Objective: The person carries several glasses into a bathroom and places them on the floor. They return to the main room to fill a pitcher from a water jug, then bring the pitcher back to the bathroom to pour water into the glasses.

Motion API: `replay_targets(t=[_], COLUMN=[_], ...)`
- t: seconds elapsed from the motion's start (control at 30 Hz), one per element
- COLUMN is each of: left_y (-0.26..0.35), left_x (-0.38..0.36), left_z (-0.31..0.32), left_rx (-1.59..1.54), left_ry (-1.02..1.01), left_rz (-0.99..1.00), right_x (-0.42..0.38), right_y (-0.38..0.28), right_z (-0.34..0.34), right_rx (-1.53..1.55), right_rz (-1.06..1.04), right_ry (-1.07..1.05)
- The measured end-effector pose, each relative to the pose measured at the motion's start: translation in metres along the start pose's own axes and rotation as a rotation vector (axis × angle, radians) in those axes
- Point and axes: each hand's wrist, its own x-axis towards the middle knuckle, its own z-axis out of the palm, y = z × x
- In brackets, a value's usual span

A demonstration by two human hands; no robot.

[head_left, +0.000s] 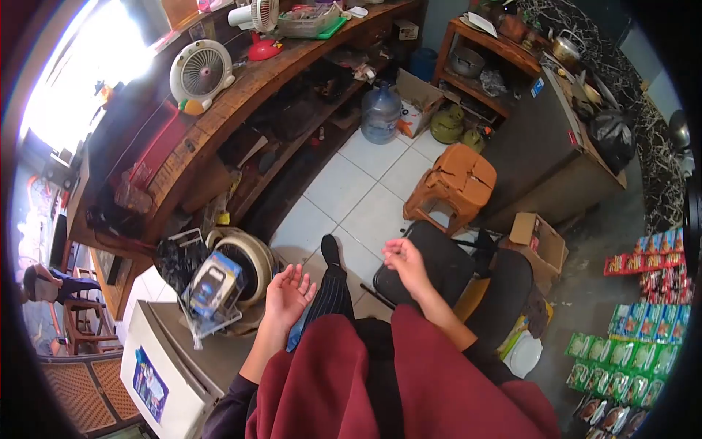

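Left hand point(291, 294): palm up, fingers loosely spread, near the round tub point(257, 252).
Right hand point(406, 265): fingers slightly bent, relaxed, over the black chair seat point(442, 272); height unclear.
Blue package point(213, 282): left of the left hand, past the tub; print illegible.
Counter point(281, 67): shelf contents underneath lost in shadow.

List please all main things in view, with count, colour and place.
Table fans: 2, white, wooden counter
Water jug: 1, bluish, beside counter
Gas cylinders: 2, green, far end
Padded chair: 1, black, right foreground
Plastic stool: 1, orange, beyond chair
Cardboard boxes: 2, brown, floor
Pot: 1, grey, upper-right shelf
Sachet strips: several, green, red, blue, right edge
Fridge: 1, white-fronted, lower left
Round object: 1, beige, beside fridge
Other person: 1, dark-clad, left edge
Left hand: 1, bare, centre-left
Right hand: 1, bare, centre-right
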Motion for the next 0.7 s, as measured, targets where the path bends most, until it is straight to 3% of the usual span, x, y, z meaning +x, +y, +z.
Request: replay_targets(t=[0.2, 0.27, 0.33, 0.4, 0.47, 0.67, 0.7], left_y=[0.083, 0.124, 0.160, 0.186, 0.201, 0.201, 0.196], left_x=[0.090, 0.136, 0.181, 0.213, 0.241, 0.319, 0.333], left_z=[0.060, 0.080, 0.105, 0.149, 0.192, 0.268, 0.277], left_rx=[0.009, 0.012, -0.024, -0.012, 0.126, 0.232, 0.263], left_ry=[-0.035, -0.083, -0.007, -0.088, -0.117, -0.318, -0.306], left_rz=[0.161, 0.160, 0.096, 0.093, 0.190, 0.070, 0.028], right_x=[0.159, 0.212, 0.254, 0.294, 0.319, 0.376, 0.385], right_y=[-0.070, -0.076, -0.077, -0.085, -0.091, -0.105, -0.106], right_z=[0.002, 0.012, 0.028, 0.046, 0.059, 0.027, 0.012], right_rx=[-0.128, -0.150, -0.122, -0.088, -0.074, -0.253, -0.258], right_rz=[-0.232, -0.238, -0.177, -0.145, -0.041, -0.152, -0.093], right_ry=[0.087, 0.108, 0.108, 0.096, 0.021, 0.092, 0.141])
